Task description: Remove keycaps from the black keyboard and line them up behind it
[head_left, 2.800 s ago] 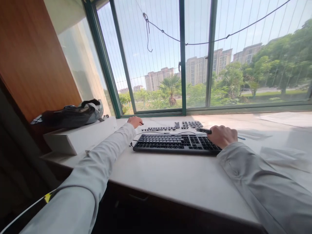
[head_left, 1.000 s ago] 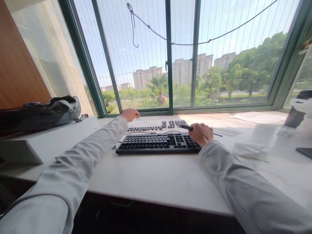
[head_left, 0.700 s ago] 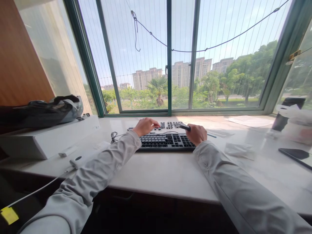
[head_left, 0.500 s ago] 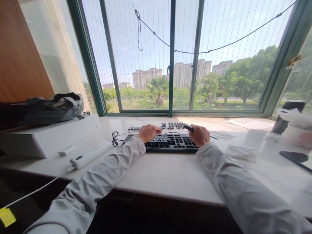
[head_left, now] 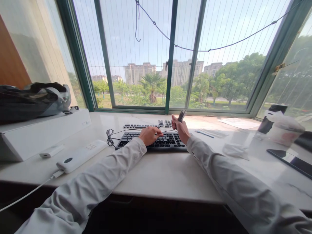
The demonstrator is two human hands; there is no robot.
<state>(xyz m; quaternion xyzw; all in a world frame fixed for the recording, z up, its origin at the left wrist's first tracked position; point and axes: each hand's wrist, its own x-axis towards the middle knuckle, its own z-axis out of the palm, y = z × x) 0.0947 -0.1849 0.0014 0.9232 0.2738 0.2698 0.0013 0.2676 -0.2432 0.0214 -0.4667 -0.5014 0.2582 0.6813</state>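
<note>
Black keyboard (head_left: 156,142): lies flat on white counter (head_left: 156,175), near its front edge, within reach of both arms. Left hand (head_left: 150,135): loosely curled, fingers resting on keys. Right hand (head_left: 179,128): clenched round dark pen-like tool (head_left: 181,115), tip raised clear of keys. Loose keycaps (head_left: 146,125): rowed just behind, out of the way

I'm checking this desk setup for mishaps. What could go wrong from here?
1. The loose keycaps lie in rows behind the keyboard; a sleeve sweeping across could scatter them.
2. The right hand grips a dark tool tip up; it might slip onto the keys.
3. The left hand rests on the keys near the coiled cable, which could snag.
</note>
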